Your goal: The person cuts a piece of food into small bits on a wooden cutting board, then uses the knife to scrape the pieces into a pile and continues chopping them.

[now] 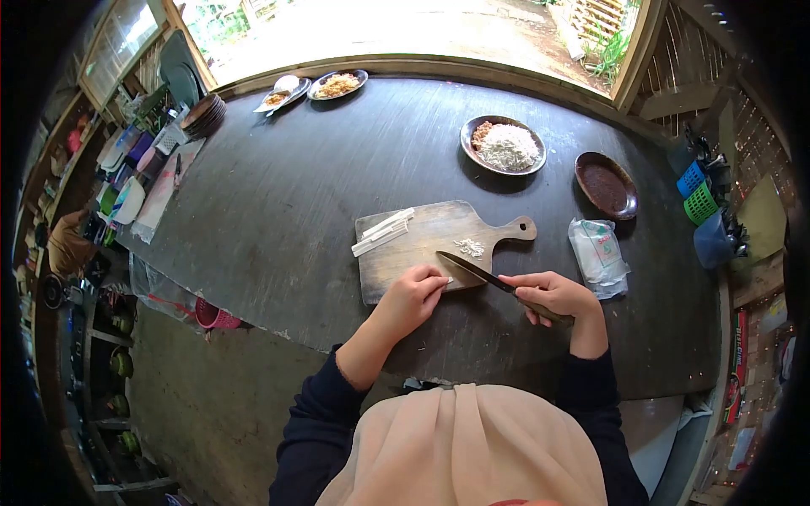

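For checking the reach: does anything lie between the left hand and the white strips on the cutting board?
Nothing visible does. Only bare cutting board lies between the left hand and the white strips; the knife is to its right.

**Room: wooden hut kitchen, daylit**

Dark table (278, 194) fills the centre, its far edge curved. Wide open window (405, 25) at 12, bright ground outside, and all daylight comes in from there. Wooden sill (439, 67) follows the table's curve. Glazed pane (118, 38) at 11. Wooden post (637, 59) at 1, slatted bamboo wall (683, 51) just beside it, running to 2. Grey concrete floor (211, 396) at 7–8. Open shelves (105, 337) at 8–9, cluttered and dim. Lens rim black all round.
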The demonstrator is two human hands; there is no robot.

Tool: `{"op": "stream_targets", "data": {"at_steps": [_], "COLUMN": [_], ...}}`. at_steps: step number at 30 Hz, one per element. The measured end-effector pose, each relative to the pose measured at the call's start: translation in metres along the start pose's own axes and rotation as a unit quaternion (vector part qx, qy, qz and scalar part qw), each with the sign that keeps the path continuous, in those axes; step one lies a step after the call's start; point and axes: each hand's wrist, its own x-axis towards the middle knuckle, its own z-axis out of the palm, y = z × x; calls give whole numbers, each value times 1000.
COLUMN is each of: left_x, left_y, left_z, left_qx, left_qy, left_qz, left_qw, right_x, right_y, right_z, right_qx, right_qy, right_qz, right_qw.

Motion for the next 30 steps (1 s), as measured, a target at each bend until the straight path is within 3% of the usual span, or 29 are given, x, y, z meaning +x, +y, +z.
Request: {"op": "stream_targets", "data": {"at_steps": [5, 12, 19, 30], "left_x": [0, 4, 1, 1], "left_y": [2, 5, 5, 9], "left_z": [0, 13, 17, 9], "left_qx": [16, 25, 54, 63], "left_qy": [1, 0, 12, -16], "left_qz": [11, 6, 22, 14], "left_qw": [1000, 1000, 998, 998], "right_x": [11, 6, 6, 2], "right_y": [19, -5, -4, -1], "right_z": [-8, 25, 71, 84], "right_qx": [25, 28, -111, -150], "right_qy": [30, 63, 149, 154], "right_qz": [-31, -43, -43, -91], "right_qw": [999, 997, 982, 972]}}
